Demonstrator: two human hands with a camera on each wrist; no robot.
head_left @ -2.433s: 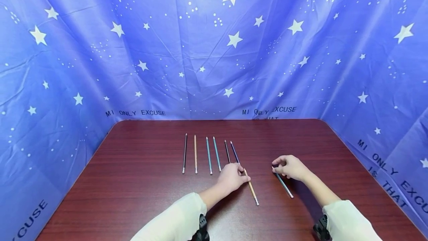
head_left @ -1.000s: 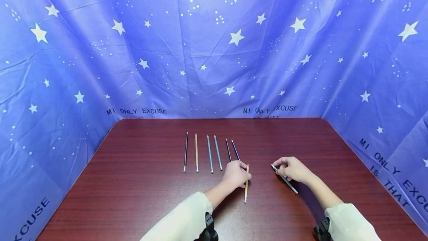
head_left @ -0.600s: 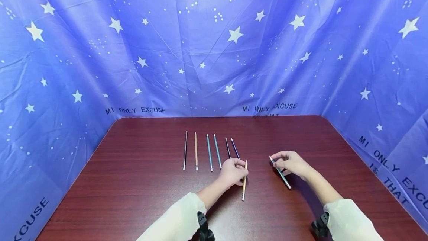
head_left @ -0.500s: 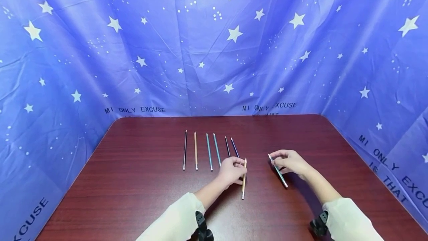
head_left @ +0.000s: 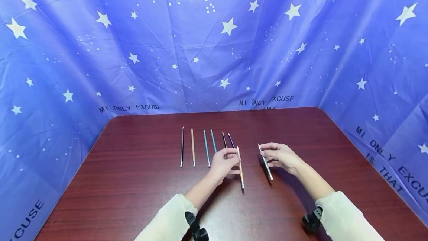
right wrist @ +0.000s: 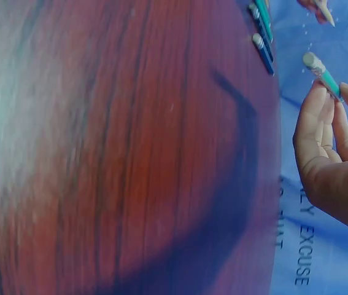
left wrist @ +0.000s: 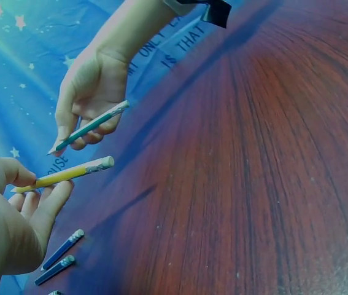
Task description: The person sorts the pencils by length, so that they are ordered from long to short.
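Observation:
My left hand point(head_left: 223, 166) pinches a yellow pencil point(head_left: 240, 172) near its sharpened end, its white eraser end pointing toward me. A green pencil point(head_left: 267, 166) is pinched by my right hand point(head_left: 282, 157), tip away from me and eraser end toward me. In the left wrist view both the yellow pencil point(left wrist: 63, 176) and the green pencil point(left wrist: 94, 126) are raised over the table, with shadows beneath. The right wrist view shows the green pencil's point(right wrist: 322, 75) eraser end between thumb and fingers. Just left of my left hand lie a dark pencil point(head_left: 224, 140) and a blue pencil point(head_left: 231, 140), partly covered by it.
Further left on the dark red wooden table point(head_left: 133, 181) lie a black pencil point(head_left: 182, 147), a natural wood pencil point(head_left: 193, 147) and two teal pencils, one point(head_left: 206, 148) beside the other point(head_left: 213, 140). A blue star-patterned curtain point(head_left: 187, 47) surrounds the table's back and sides.
Both hands have lifted their pencils off the table and shifted left and away from me, coming closer together. The pencils have turned in the fingers. The head view has tilted slightly.

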